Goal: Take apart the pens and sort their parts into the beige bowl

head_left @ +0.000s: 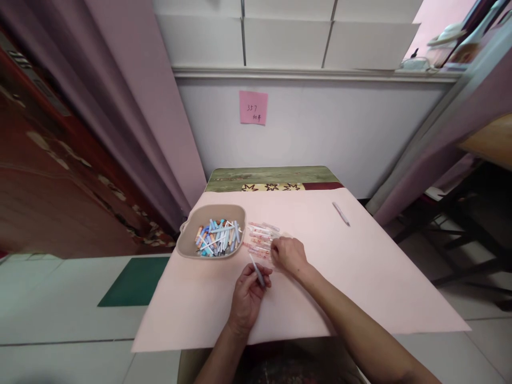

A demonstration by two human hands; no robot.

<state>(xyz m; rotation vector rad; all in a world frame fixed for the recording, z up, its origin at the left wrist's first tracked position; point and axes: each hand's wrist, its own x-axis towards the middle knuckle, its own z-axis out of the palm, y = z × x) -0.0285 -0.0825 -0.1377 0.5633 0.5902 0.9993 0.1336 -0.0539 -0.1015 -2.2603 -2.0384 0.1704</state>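
My left hand [246, 298] is closed round a grey pen part [259, 274], from whose upper end a thin white stem sticks out toward the bin. Just right of it, my right hand [290, 255] rests with curled fingers at the right end of a row of clear pen barrels [260, 237] with pink and red print. Its fingertips are hidden, so what they pinch cannot be made out. To the left, a beige plastic bin [186, 249] holds many loose pen parts [218, 237] in blue, white, grey and orange.
A single pen [341, 213] lies at the right on the pale pink table cover [360, 288]. Behind the table, a pink note [253, 108] is stuck on the wall. Purple curtains hang at both sides, and a dark stool [476, 234] stands to the right.
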